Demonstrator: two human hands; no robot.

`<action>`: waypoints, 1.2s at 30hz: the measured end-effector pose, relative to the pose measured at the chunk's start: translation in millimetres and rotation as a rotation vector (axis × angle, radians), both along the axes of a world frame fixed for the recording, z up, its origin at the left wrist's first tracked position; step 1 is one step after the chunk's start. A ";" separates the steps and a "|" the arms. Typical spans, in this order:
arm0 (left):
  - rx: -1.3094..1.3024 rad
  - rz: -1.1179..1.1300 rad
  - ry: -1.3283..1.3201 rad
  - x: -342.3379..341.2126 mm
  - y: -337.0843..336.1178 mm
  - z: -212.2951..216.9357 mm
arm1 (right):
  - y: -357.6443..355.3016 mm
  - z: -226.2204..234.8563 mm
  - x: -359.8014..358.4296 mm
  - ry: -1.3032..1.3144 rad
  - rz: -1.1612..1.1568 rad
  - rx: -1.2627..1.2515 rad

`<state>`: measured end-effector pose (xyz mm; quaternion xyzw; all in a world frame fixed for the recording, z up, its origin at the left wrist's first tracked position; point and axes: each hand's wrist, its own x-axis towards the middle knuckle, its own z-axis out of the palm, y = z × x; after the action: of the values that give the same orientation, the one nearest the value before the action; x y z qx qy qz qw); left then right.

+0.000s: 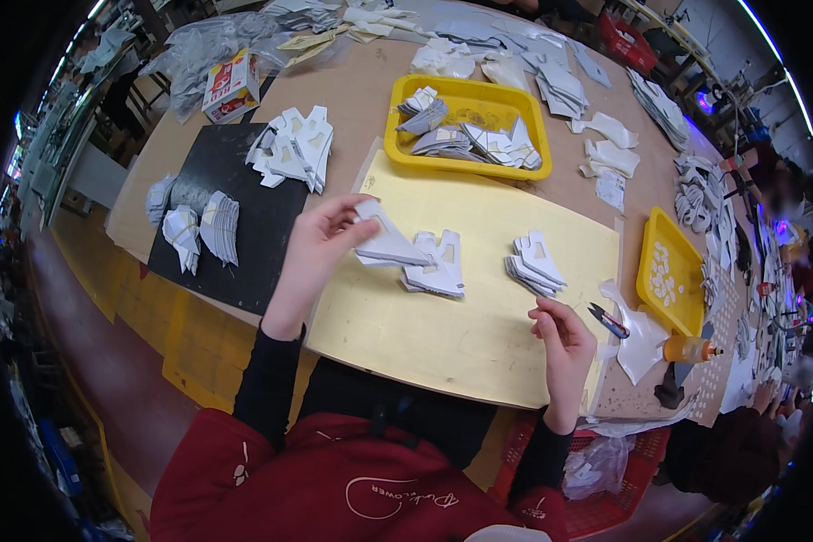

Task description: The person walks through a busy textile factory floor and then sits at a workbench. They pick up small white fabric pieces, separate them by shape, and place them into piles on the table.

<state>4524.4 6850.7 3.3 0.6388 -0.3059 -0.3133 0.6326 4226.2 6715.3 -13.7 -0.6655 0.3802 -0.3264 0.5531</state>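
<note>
My left hand (318, 242) pinches a white cut shoe-upper-like piece (381, 237) between thumb and fingers, raised over the yellow board (379, 334). The piece's lower tip overlaps a small stack of similar white pieces (444, 266) in the middle of the board; whether it touches them I cannot tell. My right hand (566, 348) hovers at the board's right side, fingers loosely curled and a little apart, with nothing visible in them. Just beyond its fingertips lies another small stack of white and grey pieces (537, 262).
Stacked cut pieces (296, 149) lie on a black mat (221, 172) at left. A yellow tray (465, 88) of pieces stands beyond the board, another yellow tray (646, 271) at right. Thread snips (610, 321) and an orange-yellow bottle (688, 350) lie nearby. A red basket (637, 488) sits below.
</note>
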 end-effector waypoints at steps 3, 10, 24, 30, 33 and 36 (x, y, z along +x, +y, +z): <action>0.020 -0.078 0.003 -13.2 -12.0 -8.9 | 3.0 -14.2 -7.3 0.034 0.000 0.045; 0.102 -0.317 -0.035 -57.5 -36.7 -5.6 | 19.3 -32.3 -12.9 0.041 0.025 0.159; 0.118 -0.477 -0.567 -83.2 -161.0 -23.9 | 23.6 -35.0 -6.2 0.121 0.101 -0.137; 0.051 -0.255 -0.732 -26.2 -112.2 -1.5 | 28.2 -29.2 -4.4 0.161 0.131 -0.193; 0.082 0.037 -0.937 38.6 -77.2 1.9 | 29.1 -35.4 -6.2 0.124 0.127 -0.247; 0.154 0.396 -1.087 105.6 -41.3 -5.5 | 30.3 -26.3 -6.7 0.188 0.125 -0.235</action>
<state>4630.0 6809.4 -2.2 0.7970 -0.4377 0.1624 0.3832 4219.5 6745.6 -39.9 -0.7757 0.3472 -0.2699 0.4527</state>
